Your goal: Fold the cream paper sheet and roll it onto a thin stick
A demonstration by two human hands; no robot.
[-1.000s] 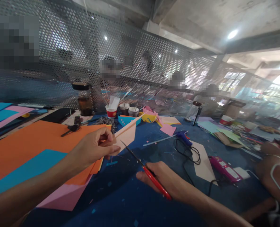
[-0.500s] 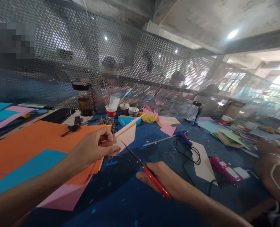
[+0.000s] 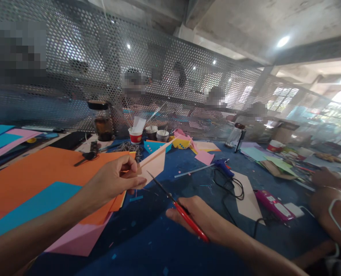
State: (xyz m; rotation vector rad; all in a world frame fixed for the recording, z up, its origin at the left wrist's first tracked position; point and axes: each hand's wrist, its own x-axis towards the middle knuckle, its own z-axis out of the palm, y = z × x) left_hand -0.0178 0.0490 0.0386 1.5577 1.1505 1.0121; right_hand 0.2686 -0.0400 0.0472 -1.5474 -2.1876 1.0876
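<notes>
Between the thumb and fingers of my left hand (image 3: pixel 122 174) is a folded sheet of pale peach paper (image 3: pixel 156 165), tilted up over the table. My right hand (image 3: pixel 191 212) grips red-handled scissors (image 3: pixel 184 216), whose dark blades point up and left with their tip by the paper's lower edge. I cannot tell whether the tip touches the paper. Under my left forearm lie large orange sheets (image 3: pixel 43 165), a blue sheet (image 3: pixel 40 207) and a pink sheet (image 3: pixel 81 237).
A blue glue gun (image 3: pixel 224 168) with a black cord, a peach sheet (image 3: pixel 246 197) and a magenta power strip (image 3: pixel 274 207) lie to the right. Paper cups (image 3: pixel 135 136) and a lidded jar (image 3: pixel 102 122) stand before a perforated metal screen (image 3: pixel 164 84). A co-worker's arm (image 3: pixel 328 199) rests far right.
My hands, the folded paper and the scissors hold almost the same positions. The co-worker's hand at the far right has shifted slightly.
</notes>
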